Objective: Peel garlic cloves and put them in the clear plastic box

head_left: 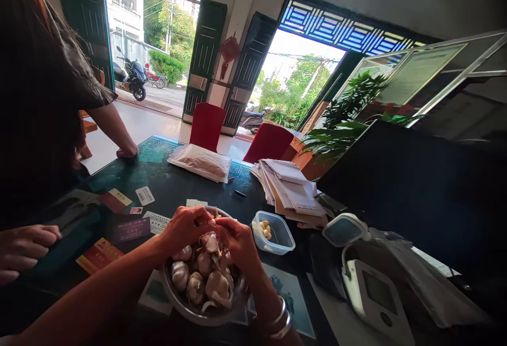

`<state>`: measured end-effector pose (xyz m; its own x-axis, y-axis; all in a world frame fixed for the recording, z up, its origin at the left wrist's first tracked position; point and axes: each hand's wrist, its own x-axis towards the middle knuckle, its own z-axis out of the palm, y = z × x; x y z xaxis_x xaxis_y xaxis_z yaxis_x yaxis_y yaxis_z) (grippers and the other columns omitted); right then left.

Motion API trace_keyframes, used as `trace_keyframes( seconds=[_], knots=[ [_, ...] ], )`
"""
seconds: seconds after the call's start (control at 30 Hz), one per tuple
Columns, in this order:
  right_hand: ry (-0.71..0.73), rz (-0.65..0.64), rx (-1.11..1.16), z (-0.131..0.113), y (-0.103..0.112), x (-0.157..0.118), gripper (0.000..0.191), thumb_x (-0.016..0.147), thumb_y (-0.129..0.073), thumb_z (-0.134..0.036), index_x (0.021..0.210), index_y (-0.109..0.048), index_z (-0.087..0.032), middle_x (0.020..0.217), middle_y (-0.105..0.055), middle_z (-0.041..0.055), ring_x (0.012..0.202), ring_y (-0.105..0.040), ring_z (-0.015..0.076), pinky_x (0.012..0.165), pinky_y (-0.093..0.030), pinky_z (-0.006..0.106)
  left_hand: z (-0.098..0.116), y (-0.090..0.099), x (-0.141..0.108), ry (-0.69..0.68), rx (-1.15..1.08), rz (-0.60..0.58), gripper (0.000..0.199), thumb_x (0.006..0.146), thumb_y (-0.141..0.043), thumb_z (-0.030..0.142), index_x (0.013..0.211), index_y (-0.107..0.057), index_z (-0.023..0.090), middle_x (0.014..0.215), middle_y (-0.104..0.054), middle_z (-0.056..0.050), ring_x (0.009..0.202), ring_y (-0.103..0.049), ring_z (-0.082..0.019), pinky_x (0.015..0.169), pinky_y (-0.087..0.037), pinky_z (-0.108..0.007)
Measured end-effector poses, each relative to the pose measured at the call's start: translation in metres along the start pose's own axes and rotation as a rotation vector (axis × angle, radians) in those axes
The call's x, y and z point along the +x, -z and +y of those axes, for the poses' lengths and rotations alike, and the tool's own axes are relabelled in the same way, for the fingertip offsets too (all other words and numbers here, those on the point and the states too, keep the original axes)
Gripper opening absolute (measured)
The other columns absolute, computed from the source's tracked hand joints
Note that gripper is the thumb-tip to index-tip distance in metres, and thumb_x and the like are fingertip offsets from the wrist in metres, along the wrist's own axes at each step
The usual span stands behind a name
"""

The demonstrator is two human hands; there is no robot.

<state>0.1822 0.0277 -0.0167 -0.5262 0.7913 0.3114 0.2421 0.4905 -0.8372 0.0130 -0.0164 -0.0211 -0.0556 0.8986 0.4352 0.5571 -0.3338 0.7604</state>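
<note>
Both my hands meet over the far side of a metal bowl (174, 301) heaped with garlic bulbs (204, 274). Between the fingertips of my left hand (190, 227) and my right hand (235, 237) is a small pale garlic clove (212, 223), pinched from both sides. Loose cloves and papery skins lie just below my fingers, on top of the bulbs. My right wrist wears silver bangles. Right of the bowl stands a clear plastic container (283, 237) with several peeled garlic cloves (264, 228) in its left part.
A stack of papers (289, 187) and a plastic-wrapped packet (202, 162) lie farther back. At right are a blood pressure monitor (376, 293) and a dark screen (415, 193). Cards (134, 228) lie at left. A standing person (43, 97) leans a hand on the table; another hand (26, 251) shows at left.
</note>
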Motion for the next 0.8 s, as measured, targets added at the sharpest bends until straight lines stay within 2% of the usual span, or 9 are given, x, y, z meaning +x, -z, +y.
trace_keyframes(
  seconds=[0.2,0.33,0.5,0.7,0.8],
  knots=[
    [0.04,0.011,-0.021,-0.0044,-0.0002,-0.0006,0.017,0.077,-0.06,-0.015,0.089,-0.07,-0.02,0.085,-0.072,0.0036,0.072,-0.066,0.0178,0.066,-0.05,0.026,-0.0004,-0.0008,-0.0006,-0.018,0.055,0.008,0.01,0.076,-0.063,0.025,0.078,-0.068,0.017,0.07,-0.071,0.0,0.062,-0.064,-0.014,0.058,-0.046,-0.02],
    [0.08,0.029,-0.12,-0.0075,-0.0005,-0.0006,0.012,0.08,-0.06,-0.021,0.087,-0.071,-0.02,0.082,-0.072,0.0029,0.07,-0.065,0.0171,0.065,-0.049,0.026,-0.0012,-0.0007,0.0,-0.101,0.079,0.004,0.008,0.075,-0.064,0.021,0.08,-0.07,0.018,0.078,-0.073,-0.001,0.068,-0.066,-0.014,0.063,-0.047,-0.02],
    [0.092,0.033,-0.166,-0.006,0.0004,-0.0014,0.014,0.083,-0.057,-0.024,0.086,-0.07,-0.019,0.079,-0.072,0.0032,0.068,-0.064,0.0166,0.065,-0.047,0.026,-0.0024,-0.0008,0.0007,-0.163,0.075,0.012,0.017,0.078,-0.063,0.029,0.088,-0.072,0.02,0.085,-0.073,-0.004,0.072,-0.066,-0.014,0.067,-0.047,-0.021],
    [0.071,0.046,-0.122,-0.0031,0.0,-0.0006,0.015,0.083,-0.056,-0.025,0.085,-0.069,-0.018,0.074,-0.07,0.003,0.063,-0.062,0.0154,0.059,-0.047,0.024,0.0011,-0.0015,-0.0008,-0.014,0.062,0.012,0.018,0.076,-0.062,0.034,0.081,-0.069,0.018,0.072,-0.071,-0.001,0.062,-0.063,-0.012,0.058,-0.046,-0.019],
    [0.073,0.126,-0.087,-0.0052,0.0001,-0.0017,0.014,0.083,-0.057,-0.025,0.088,-0.069,-0.019,0.077,-0.07,0.0032,0.063,-0.062,0.0153,0.059,-0.048,0.025,0.0045,-0.0003,-0.0008,0.051,0.088,0.032,0.016,0.075,-0.061,0.031,0.074,-0.065,0.016,0.066,-0.069,0.0,0.059,-0.061,-0.012,0.055,-0.044,-0.018]
  ],
)
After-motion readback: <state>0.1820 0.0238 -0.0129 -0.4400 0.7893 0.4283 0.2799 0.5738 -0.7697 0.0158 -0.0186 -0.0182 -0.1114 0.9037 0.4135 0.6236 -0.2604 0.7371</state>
